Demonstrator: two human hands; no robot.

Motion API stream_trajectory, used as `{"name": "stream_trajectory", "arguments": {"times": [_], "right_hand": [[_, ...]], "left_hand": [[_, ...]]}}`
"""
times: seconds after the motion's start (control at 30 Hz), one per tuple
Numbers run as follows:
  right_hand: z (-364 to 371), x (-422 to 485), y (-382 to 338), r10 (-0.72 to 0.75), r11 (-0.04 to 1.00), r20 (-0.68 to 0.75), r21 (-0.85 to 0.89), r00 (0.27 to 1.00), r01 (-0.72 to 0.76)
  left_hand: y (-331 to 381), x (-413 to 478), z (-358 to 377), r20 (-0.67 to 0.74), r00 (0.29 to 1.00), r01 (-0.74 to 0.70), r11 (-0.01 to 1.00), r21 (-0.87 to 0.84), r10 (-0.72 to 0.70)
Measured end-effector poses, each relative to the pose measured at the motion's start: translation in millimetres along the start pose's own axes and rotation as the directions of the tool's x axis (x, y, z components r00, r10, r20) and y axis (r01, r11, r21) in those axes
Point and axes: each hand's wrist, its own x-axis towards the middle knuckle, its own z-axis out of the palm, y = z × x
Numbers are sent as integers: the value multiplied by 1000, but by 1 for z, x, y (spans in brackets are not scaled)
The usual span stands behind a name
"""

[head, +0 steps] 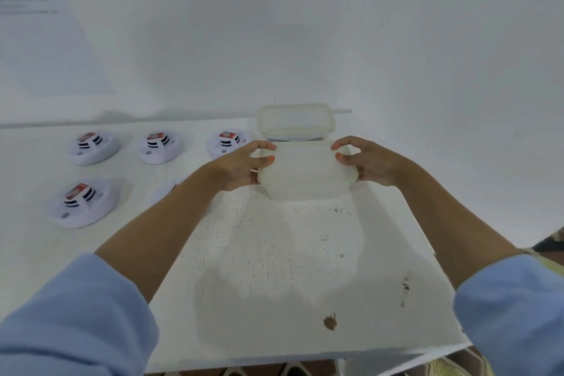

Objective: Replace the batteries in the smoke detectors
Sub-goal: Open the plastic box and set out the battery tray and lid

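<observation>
White bench (274,268): worn painted top against a white wall; a brown stain (329,322) lies near the front edge.
Detectors: four round white units on the left half of the bench. Three stand in a row along the far edge, namely the left detector (93,146), the middle detector (160,145) and the right detector (227,142). The front detector (82,203) sits nearer the front edge, below the left one.
Batteries: a red, white and black block rests on top of each unit, as on the front one (77,194).
Hidden unit: a pale round shape (166,189) shows behind the left forearm; what it is cannot be told.
Box (294,122): translucent plastic, at the far edge right of the row; something dark shows low inside it.
Lid (305,171): a translucent rectangular piece, just in front of the box. Whether it rests on the bench or is raised off it cannot be told.
Left hand (241,166): grasps the left end of the lid, fingers curled over the top and thumb (268,159) on the face.
Right hand (369,163): grasps the right end of the lid, fingers (337,145) curled, with the tips at its corner.
Sleeves: blue, pushed up both forearms, the left (76,314) and the right (512,308).
Paper (45,24): a printed sheet on the wall above the detectors; its text is unreadable.
</observation>
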Motion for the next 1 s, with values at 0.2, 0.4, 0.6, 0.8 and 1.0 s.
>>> {"name": "stream_trajectory", "arguments": {"times": [0.2,0.4,0.6,0.8,1.0], "right_hand": [[0,2,0,26,998,60,63,998,-30],[1,2,-4,-51,986,-136,-165,989,28],[0,-10,-12,-16,929,-7,-369,1000,12],[0,-25,-27,160,900,81,-421,984,-112],[16,-16,-10,93,990,114,-114,989,-80]], "left_hand": [[-3,6,-5,-37,999,-29,994,106,33],[0,3,-4,-26,999,-38,986,162,43],[12,4,1,-37,987,-124,884,451,157],[14,4,33,-438,807,146,584,799,397],[25,6,36,-232,971,39,918,395,59]]}}
